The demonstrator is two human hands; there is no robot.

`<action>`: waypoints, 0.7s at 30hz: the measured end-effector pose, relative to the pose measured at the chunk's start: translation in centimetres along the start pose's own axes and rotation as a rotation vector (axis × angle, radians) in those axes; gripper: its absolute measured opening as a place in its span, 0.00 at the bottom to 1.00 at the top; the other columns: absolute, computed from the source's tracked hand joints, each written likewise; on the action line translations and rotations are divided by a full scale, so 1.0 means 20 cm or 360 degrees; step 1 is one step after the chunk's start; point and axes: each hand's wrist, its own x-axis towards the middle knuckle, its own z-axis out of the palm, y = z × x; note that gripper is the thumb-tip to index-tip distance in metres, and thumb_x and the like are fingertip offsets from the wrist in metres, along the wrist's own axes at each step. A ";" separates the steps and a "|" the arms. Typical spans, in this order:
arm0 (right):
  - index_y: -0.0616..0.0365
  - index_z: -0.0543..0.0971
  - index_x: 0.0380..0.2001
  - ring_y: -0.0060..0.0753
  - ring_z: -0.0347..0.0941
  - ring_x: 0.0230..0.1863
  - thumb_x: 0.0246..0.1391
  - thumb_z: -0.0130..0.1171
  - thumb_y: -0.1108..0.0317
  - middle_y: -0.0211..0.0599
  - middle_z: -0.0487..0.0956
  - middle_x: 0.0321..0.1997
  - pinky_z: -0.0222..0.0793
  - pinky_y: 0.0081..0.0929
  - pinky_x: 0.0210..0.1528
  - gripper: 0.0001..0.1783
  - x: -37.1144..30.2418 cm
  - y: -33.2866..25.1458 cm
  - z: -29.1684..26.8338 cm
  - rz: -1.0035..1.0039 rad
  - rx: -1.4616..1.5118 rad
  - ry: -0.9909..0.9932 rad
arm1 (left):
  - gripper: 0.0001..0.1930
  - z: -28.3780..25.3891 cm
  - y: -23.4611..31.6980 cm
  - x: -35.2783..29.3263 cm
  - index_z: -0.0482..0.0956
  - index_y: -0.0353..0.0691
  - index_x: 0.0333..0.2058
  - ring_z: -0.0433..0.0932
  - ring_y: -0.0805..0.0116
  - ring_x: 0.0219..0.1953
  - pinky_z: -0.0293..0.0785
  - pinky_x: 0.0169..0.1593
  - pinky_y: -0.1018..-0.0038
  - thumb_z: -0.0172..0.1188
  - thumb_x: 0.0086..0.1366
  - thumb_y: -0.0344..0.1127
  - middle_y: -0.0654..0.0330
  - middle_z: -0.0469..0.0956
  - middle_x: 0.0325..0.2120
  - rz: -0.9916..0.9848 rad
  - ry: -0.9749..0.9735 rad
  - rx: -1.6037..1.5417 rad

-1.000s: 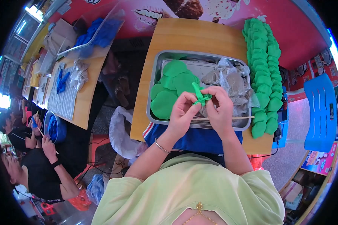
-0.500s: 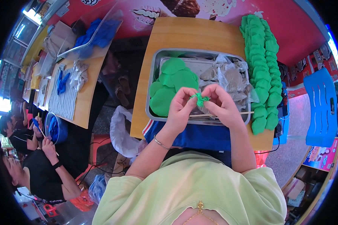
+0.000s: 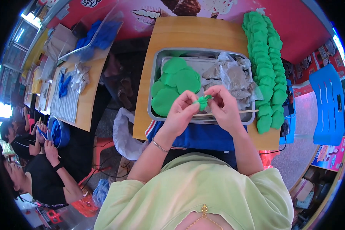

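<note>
Between the fingertips of my left hand and my right hand is a small crumpled piece of green cloth; both hands pinch it. They hold it over the near side of a metal tray. Flat green cloth discs overlap in the tray's left part. On its right lie greyish-brown lumps in clear plastic. A thin wooden stick runs beneath my hands, across the tray's near right corner. Whether a finger touches the stick I cannot tell.
Two long rows of gathered green cloth pieces line the wooden table's right edge. A blue chair stands at right. A person in black works at left by a blue bucket. A white bag hangs beside the table.
The green piece has turned and bunched a little between my fingers, and my fingers have shifted slightly on it. The whole view has moved slightly. At left, the other person's hands have shifted.
</note>
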 end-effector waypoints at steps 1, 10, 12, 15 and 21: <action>0.60 0.69 0.38 0.09 0.62 0.24 0.51 0.50 0.82 0.25 0.70 0.30 0.58 0.11 0.25 0.11 0.00 0.04 0.02 -0.0019 0.0184 0.0126 | 0.07 0.01 0.00 0.00 0.67 0.41 0.32 0.68 0.80 0.33 0.65 0.37 0.83 0.56 0.60 0.27 0.67 0.70 0.30 0.0016 -0.0049 0.0269; 0.60 0.71 0.36 0.12 0.61 0.21 0.47 0.51 0.84 0.26 0.71 0.26 0.58 0.15 0.23 0.12 0.02 0.07 0.07 -0.0137 0.0109 0.0430 | 0.07 0.06 -0.06 0.00 0.70 0.35 0.33 0.68 0.80 0.32 0.67 0.31 0.80 0.59 0.56 0.24 0.68 0.69 0.31 0.0728 0.0301 0.1685; 0.59 0.71 0.36 0.13 0.61 0.21 0.46 0.51 0.84 0.27 0.71 0.26 0.58 0.15 0.23 0.12 0.02 0.09 0.07 -0.0179 0.0022 0.0419 | 0.06 0.05 -0.04 0.01 0.71 0.35 0.32 0.67 0.81 0.33 0.66 0.32 0.80 0.59 0.56 0.24 0.68 0.69 0.31 0.0910 0.0223 0.1951; 0.60 0.72 0.35 0.14 0.61 0.20 0.46 0.52 0.83 0.28 0.72 0.26 0.59 0.16 0.23 0.12 0.00 0.11 0.05 -0.0191 0.0084 0.0493 | 0.06 0.02 0.01 0.02 0.70 0.37 0.32 0.67 0.80 0.30 0.63 0.33 0.83 0.58 0.59 0.30 0.65 0.71 0.29 0.0766 -0.0133 0.1964; 0.60 0.68 0.38 0.09 0.62 0.25 0.50 0.49 0.84 0.27 0.70 0.32 0.57 0.10 0.25 0.12 0.02 -0.04 0.00 0.0088 0.0128 0.0049 | 0.04 0.02 0.01 -0.03 0.70 0.43 0.30 0.68 0.82 0.32 0.65 0.38 0.81 0.52 0.64 0.34 0.70 0.72 0.30 -0.0293 -0.0051 -0.0072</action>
